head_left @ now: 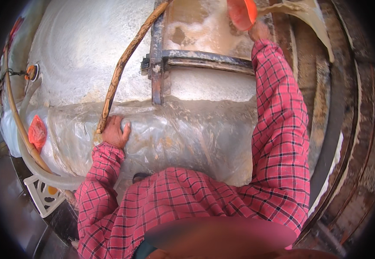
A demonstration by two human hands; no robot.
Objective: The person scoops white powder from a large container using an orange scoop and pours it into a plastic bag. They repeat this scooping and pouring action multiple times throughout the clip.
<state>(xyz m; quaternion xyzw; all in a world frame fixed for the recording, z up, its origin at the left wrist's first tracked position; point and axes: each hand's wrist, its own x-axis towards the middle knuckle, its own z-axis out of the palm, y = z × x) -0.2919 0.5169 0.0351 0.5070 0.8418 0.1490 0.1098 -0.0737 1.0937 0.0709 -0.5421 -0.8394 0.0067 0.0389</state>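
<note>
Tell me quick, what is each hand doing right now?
Left hand: closed around the lower end of a wooden stick.
Right hand: holding an orange scoop; its fingers are hard to make out.

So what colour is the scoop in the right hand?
Orange scoop, seen in the head view.

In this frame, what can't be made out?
- Right hand: at the top edge of the head view, blurred; its grip on the orange scoop is unclear, and the scoop is cut off.
- Stick: lower end hidden under the left hand.
- Stream: its landing spot is lost in the dark rim.
- Bottom centre: blurred patch.
</note>
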